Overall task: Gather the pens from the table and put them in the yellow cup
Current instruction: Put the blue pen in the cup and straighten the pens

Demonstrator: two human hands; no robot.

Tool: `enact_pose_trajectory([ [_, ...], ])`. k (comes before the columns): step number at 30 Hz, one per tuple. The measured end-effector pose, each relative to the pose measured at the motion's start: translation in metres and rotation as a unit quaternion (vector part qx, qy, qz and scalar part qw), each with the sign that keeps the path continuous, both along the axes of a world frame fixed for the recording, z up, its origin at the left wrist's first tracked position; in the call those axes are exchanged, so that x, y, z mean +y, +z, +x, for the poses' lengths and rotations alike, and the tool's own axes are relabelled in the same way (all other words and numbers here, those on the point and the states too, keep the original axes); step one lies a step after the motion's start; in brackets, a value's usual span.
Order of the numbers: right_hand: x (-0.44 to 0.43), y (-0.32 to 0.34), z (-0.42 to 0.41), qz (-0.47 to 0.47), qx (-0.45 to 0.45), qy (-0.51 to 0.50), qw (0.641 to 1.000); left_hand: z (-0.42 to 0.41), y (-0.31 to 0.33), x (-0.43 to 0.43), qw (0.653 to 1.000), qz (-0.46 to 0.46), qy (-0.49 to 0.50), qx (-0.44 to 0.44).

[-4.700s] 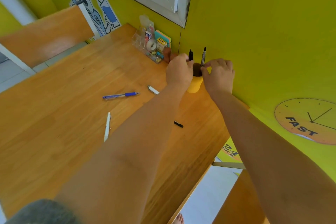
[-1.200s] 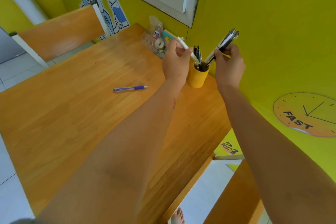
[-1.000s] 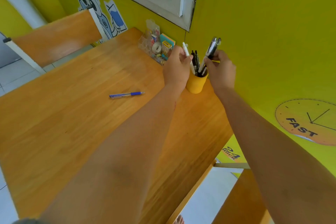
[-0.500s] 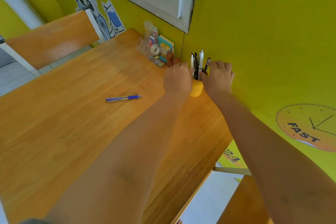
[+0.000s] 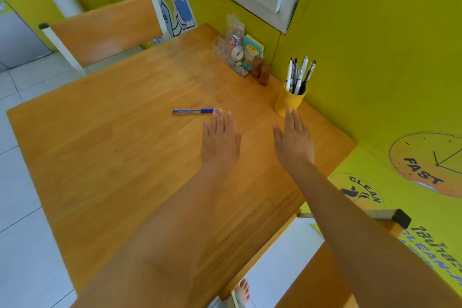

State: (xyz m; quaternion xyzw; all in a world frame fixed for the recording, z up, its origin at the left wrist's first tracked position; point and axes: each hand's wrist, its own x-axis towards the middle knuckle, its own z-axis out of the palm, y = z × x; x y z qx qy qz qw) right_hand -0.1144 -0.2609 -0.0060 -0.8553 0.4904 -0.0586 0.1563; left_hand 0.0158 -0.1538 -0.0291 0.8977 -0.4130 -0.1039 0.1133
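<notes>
Most of the job looks done: several pens (image 5: pixel 298 75) stand upright in the yellow cup (image 5: pixel 290 102) at the tabletop's (image 5: pixel 100 157) far corner by the wall. One blue pen (image 5: pixel 195 110) lies loose on the wood, apparently the last. The left hand (image 5: pixel 220 140) and right hand (image 5: pixel 293 140) hover flat, each grip spread wide and empty, left fingertips just beside the pen.
</notes>
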Motion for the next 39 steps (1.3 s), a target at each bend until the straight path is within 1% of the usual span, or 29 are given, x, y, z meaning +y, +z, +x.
enact_pose_trajectory([
  [7, 0.055, -0.014, 0.038, 0.002, 0.064, 0.070, 0.996, 0.018, -0.013, 0.083, 0.996, 0.058, 0.069, 0.011],
  [13, 0.081, -0.023, 0.078, -0.023, 0.097, 0.096, 0.990, 0.038, -0.021, 0.117, 0.990, 0.057, 0.132, 0.016],
  [21, 0.080, -0.032, 0.129, -0.027, 0.075, 0.160, 0.984, 0.051, -0.042, 0.130, 0.988, 0.050, 0.148, -0.007],
  [24, 0.075, -0.035, 0.146, -0.042, 0.060, 0.188, 0.979, 0.050, -0.045, 0.131, 0.987, 0.041, 0.151, -0.023],
  [32, 0.059, -0.042, 0.184, -0.061, 0.114, 0.224, 0.966, 0.051, -0.046, 0.129, 0.987, 0.032, 0.157, -0.027],
  [35, 0.059, -0.041, 0.188, -0.101, 0.113, 0.222, 0.963, 0.051, -0.045, 0.129, 0.987, 0.037, 0.154, -0.017],
  [37, 0.062, -0.038, 0.187, -0.143, 0.123, 0.229, 0.955, 0.051, -0.044, 0.129, 0.987, 0.040, 0.152, -0.017],
  [39, 0.065, -0.035, 0.184, -0.162, 0.133, 0.234, 0.949, 0.051, -0.045, 0.129, 0.987, 0.039, 0.153, -0.021],
])
